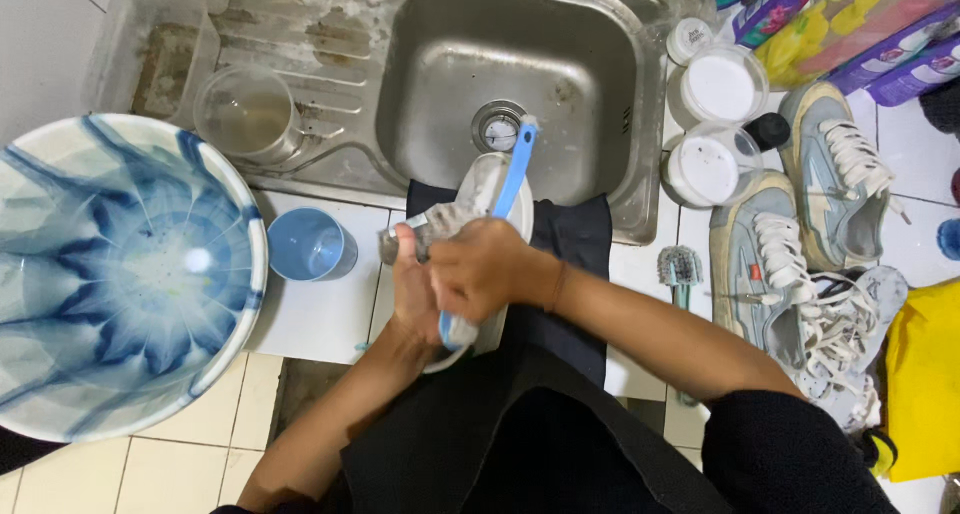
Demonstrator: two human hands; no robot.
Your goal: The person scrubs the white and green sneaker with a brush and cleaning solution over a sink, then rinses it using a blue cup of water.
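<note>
Head view of both hands at the edge of a steel sink [440,64]. The right hand [482,271] is closed around a blue-handled brush [514,179], whose bristle end points toward the sink drain; the hand hides the lower handle. The left hand [412,289] grips a grey-white shoe [478,199], largely covered by both hands and hard to make out, over a dark cloth [570,236]. A blue-and-white basin [235,304], cut off at the left edge, holds water. A clear container [245,114] holds cloudy liquid; a blue cup [307,246] stands just beside the basin. Two white-lidded tubs [712,124] and more sneakers [800,224] lie at right.
</note>
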